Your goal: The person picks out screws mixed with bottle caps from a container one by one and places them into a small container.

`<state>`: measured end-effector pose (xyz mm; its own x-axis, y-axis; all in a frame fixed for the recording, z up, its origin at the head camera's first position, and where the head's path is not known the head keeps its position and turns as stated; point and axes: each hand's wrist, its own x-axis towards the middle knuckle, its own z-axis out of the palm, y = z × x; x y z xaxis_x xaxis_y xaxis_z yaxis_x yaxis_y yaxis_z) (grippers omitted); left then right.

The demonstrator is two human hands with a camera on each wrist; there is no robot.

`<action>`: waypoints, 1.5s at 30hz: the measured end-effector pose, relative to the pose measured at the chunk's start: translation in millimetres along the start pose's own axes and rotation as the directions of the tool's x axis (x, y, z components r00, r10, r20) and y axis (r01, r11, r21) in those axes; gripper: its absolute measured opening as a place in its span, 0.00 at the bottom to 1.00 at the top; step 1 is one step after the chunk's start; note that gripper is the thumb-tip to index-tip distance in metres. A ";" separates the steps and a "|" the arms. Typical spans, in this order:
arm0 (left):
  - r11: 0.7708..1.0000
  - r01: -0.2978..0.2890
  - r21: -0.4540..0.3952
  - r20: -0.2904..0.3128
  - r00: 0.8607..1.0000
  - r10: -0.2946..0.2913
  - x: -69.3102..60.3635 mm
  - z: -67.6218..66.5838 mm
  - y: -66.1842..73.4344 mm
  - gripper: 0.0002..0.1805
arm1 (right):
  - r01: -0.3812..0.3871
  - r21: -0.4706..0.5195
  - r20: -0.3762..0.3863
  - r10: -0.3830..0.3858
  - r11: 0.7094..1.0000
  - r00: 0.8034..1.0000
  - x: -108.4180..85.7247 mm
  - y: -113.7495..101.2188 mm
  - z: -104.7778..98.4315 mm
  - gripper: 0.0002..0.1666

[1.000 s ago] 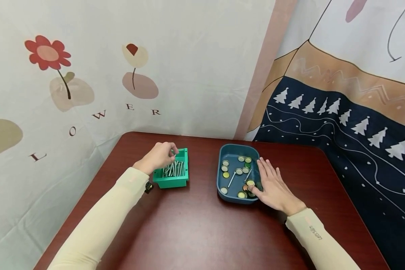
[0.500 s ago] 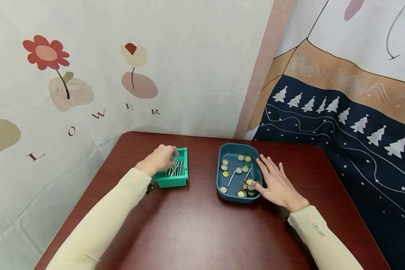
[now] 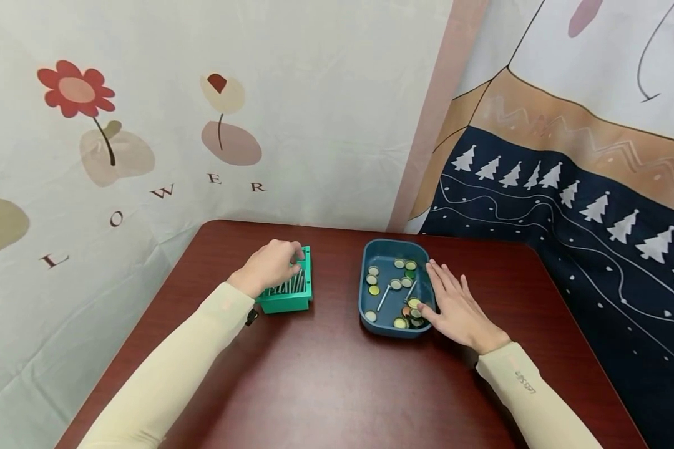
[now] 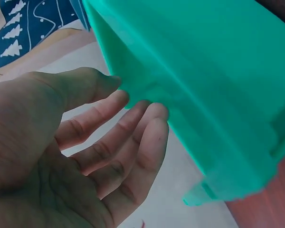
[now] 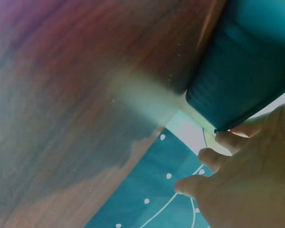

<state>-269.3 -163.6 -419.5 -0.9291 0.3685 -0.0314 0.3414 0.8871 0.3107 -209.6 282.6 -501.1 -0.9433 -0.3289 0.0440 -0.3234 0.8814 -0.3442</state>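
My left hand (image 3: 266, 268) hovers over a small green bin (image 3: 283, 304), which holds several metal screws or nails (image 3: 299, 282). In the left wrist view its fingers (image 4: 152, 142) are loosely bent beside the bin's rim, and nothing shows between them and the thumb. My right hand (image 3: 463, 315), fingers spread, rests along the right rim of a blue tray (image 3: 382, 249). Inside that tray lie several bottle caps (image 3: 374, 290), some yellow, some pale, one green. Among them are two long screws or nails (image 3: 384, 298). The right wrist view shows those fingertips against the tray's outer wall (image 5: 242, 71).
Both containers stand on a dark red-brown table (image 3: 314, 386), the green one left of the blue one. A pale curtain with flower prints (image 3: 326, 112) hangs behind the table. A dark blue cloth with white trees (image 3: 539, 206) hangs at the right.
My left hand dips lower into the green bin, then rises a little and shifts slightly right over it. My right hand stays by the blue tray, its thumb drawn back slightly.
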 end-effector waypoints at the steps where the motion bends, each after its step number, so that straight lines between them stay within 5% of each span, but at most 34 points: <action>1: 1.000 -0.005 0.010 -0.011 1.000 0.005 0.3 -0.4 2.9 0.12 | 0.002 -0.001 -0.002 -0.002 1.000 1.000 -0.2 -0.4 -0.4 0.59; 12: 0.994 -0.081 0.067 -0.078 0.993 0.086 6.9 -1.8 38.0 0.12 | 0.015 -0.003 -0.016 -0.015 1.000 1.000 -1.1 -0.2 0.5 0.58; 21: 0.962 -0.174 0.209 -0.113 0.973 0.201 12.3 6.9 68.3 0.18 | 0.007 0.013 -0.005 -0.007 1.000 1.000 -1.3 1.0 0.1 0.58; 33: 0.929 -0.230 0.290 -0.086 0.960 0.265 23.5 26.0 106.7 0.26 | 0.014 0.012 -0.010 -0.014 1.000 1.000 -1.2 0.1 0.6 0.59; 45: 0.901 -0.281 0.331 0.043 0.958 0.282 38.6 38.5 140.6 0.30 | 0.008 0.013 -0.001 -0.008 1.000 1.000 -0.2 1.2 1.5 0.59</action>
<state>-251.6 -13.9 -413.6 -0.7878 0.6157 0.0164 0.6153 0.7879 -0.0255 -209.7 283.3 -502.9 -0.9407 -0.3359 0.0482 -0.3304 0.8741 -0.3561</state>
